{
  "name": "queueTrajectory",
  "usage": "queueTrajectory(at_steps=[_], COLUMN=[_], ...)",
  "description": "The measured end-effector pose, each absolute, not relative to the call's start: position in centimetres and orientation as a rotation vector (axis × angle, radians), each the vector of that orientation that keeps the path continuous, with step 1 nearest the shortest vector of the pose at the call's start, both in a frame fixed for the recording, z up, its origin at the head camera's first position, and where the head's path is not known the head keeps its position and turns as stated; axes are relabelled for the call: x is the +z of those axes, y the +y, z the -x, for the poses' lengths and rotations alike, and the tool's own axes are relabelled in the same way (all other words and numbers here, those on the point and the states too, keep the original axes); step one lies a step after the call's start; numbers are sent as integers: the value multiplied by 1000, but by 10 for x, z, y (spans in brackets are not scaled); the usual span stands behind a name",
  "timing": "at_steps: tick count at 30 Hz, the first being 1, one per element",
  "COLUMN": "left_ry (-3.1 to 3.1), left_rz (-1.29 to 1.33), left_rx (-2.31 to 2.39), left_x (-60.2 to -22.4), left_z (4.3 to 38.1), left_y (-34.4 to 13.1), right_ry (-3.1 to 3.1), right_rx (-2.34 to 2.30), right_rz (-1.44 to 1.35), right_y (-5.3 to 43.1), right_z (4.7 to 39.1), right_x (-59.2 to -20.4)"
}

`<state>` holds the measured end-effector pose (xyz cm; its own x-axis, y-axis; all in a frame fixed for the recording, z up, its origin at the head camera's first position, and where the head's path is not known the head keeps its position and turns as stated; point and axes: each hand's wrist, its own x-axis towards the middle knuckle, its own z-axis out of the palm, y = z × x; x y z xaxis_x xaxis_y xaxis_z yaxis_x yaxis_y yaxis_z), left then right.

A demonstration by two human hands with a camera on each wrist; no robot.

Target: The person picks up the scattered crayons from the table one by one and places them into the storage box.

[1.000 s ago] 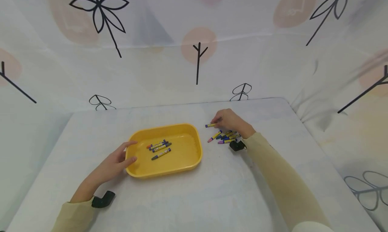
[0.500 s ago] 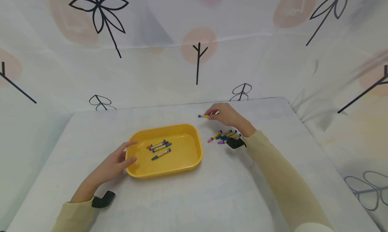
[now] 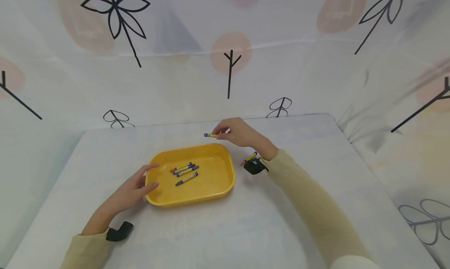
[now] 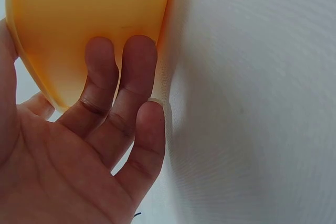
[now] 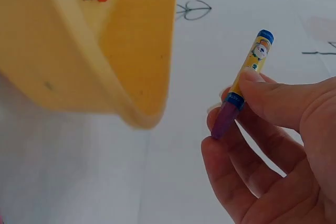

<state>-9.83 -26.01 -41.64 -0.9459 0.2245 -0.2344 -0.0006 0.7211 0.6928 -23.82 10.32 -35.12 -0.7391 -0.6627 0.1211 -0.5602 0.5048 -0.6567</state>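
Between thumb and fingers, my right hand (image 3: 239,133) pinches a purple crayon (image 5: 239,87) with a yellow wrapper and blue bands. It is held above the table, just behind the far right part of a yellow tray (image 3: 211,183). My left hand (image 3: 130,189) grips the tray's left side, thumb and one finger over the rim. In the left wrist view its other fingers (image 4: 139,66) lie against the outer wall. Several crayons (image 3: 187,179) rest in the tray, left of its middle. More crayons (image 3: 251,157) lie on the table right of it, partly hidden by my right wrist.
The white table (image 3: 197,237) carries the tray and the loose crayons. A patterned white cloth (image 3: 183,85) rises along its far edge and sides. Each wrist bears a small black device, such as the left one (image 3: 120,231).
My right hand has lifted the crayon from beside the pile and carried it left, to behind the tray. My left hand and the tray have stayed in place.
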Motion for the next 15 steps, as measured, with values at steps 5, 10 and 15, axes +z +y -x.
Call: queueTrajectory(at_steps=[5,10,15], left_ry=[2623,2626,2620], left_rz=[-178,-174,-173], left_rx=[1059,1050,1059], left_x=[-417,-416,-417], left_z=[98,98,99], left_y=[-260,-260,-261], right_ry=[2542,2512,2432], right_rx=[-1018,-960,-950], right_rz=[1085,1142,1107], right_y=[76,53,38], right_z=[232,232,230], right_x=[-349,-356,-365])
